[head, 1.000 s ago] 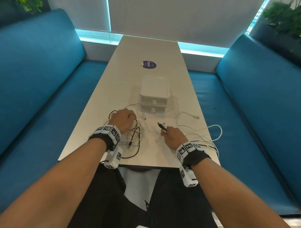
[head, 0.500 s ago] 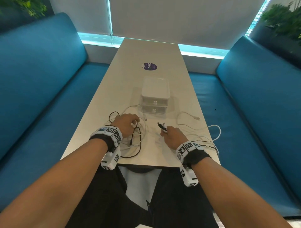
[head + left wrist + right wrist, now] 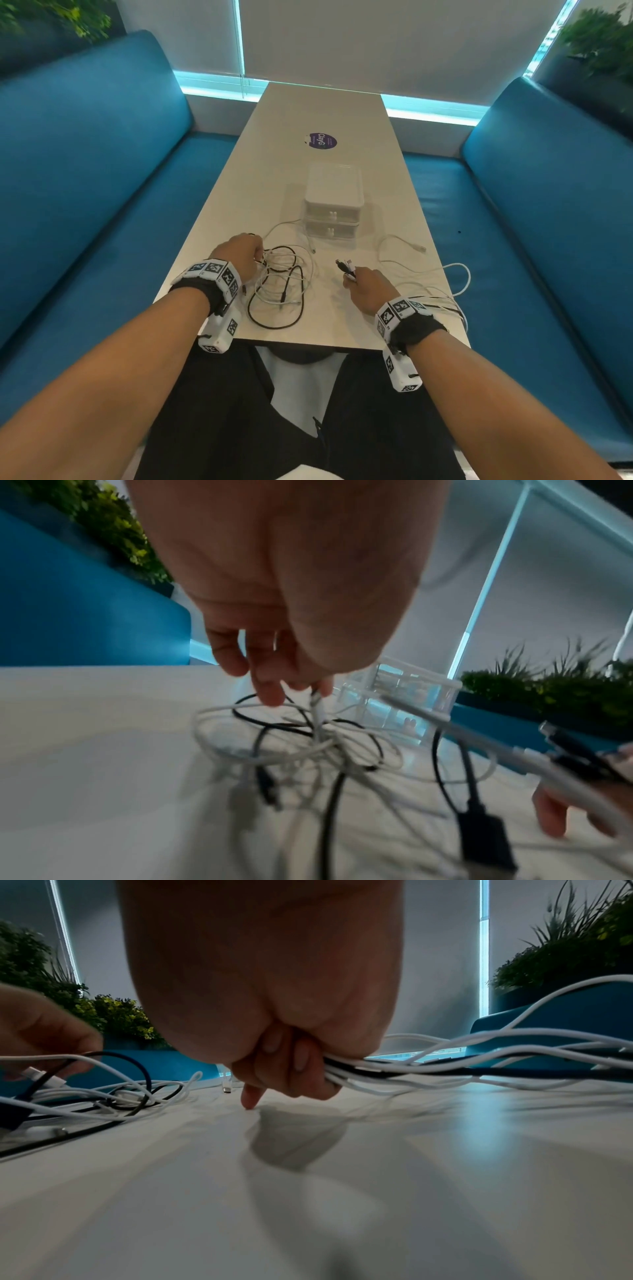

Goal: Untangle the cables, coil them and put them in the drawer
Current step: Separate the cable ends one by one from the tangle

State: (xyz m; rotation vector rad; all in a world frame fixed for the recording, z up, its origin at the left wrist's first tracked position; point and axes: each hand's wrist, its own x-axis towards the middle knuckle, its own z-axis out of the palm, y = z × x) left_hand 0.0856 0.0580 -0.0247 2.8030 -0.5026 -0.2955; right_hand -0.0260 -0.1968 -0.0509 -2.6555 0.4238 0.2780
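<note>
A tangle of black and white cables point(image 3: 281, 284) lies on the white table point(image 3: 329, 325) near its front edge. My left hand point(image 3: 245, 255) sits at the tangle's left side and pinches a white cable plug point(image 3: 316, 699) out of the heap point(image 3: 308, 750). My right hand point(image 3: 364, 286) grips a bundle of black and white cable ends point(image 3: 346, 267); in the right wrist view the cables point(image 3: 428, 1064) run off to the right from the curled fingers point(image 3: 291, 1058). The small white two-drawer box point(image 3: 334, 202) stands behind the cables, both drawers closed.
More white cable loops point(image 3: 445, 274) trail over the table's right front corner. A purple sticker point(image 3: 322, 141) lies further back. Blue benches point(image 3: 85, 192) flank the table on both sides, with plants point(image 3: 603, 41) behind them.
My left hand has drawn back to the left of the tangle, uncovering more loops and lifting a white cable end. The right hand has stayed in place with its bundle.
</note>
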